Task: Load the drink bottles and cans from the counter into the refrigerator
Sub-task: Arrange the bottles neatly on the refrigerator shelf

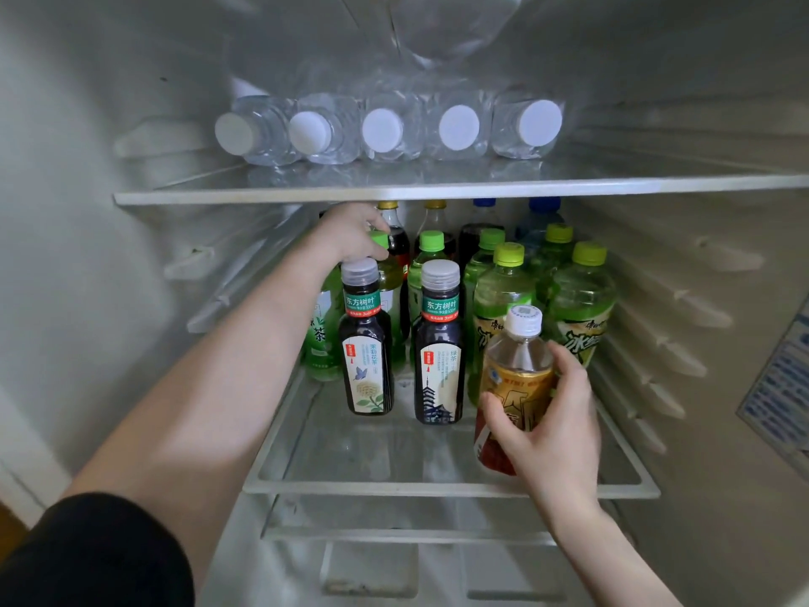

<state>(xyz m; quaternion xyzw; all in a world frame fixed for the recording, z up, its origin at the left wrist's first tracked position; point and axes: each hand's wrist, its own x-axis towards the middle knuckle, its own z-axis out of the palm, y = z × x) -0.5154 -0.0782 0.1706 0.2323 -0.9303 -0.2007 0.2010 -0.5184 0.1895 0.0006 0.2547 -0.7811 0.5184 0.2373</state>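
My right hand (553,420) grips an amber tea bottle (514,374) with a white cap, held upright just above the front right of the middle glass shelf (437,486). My left hand (350,234) reaches deep into the fridge and curls around the top of a green-capped bottle (385,273) behind a dark tea bottle (367,343). A second dark tea bottle (439,343) stands beside it. Green bottles (578,300) fill the right side, with cola and blue-capped bottles in the back row.
Several clear water bottles (381,129) lie on their sides on the upper shelf (437,188), white caps facing out. The front of the middle shelf is bare glass. A lower shelf (394,532) shows beneath. Ribbed fridge walls close in on both sides.
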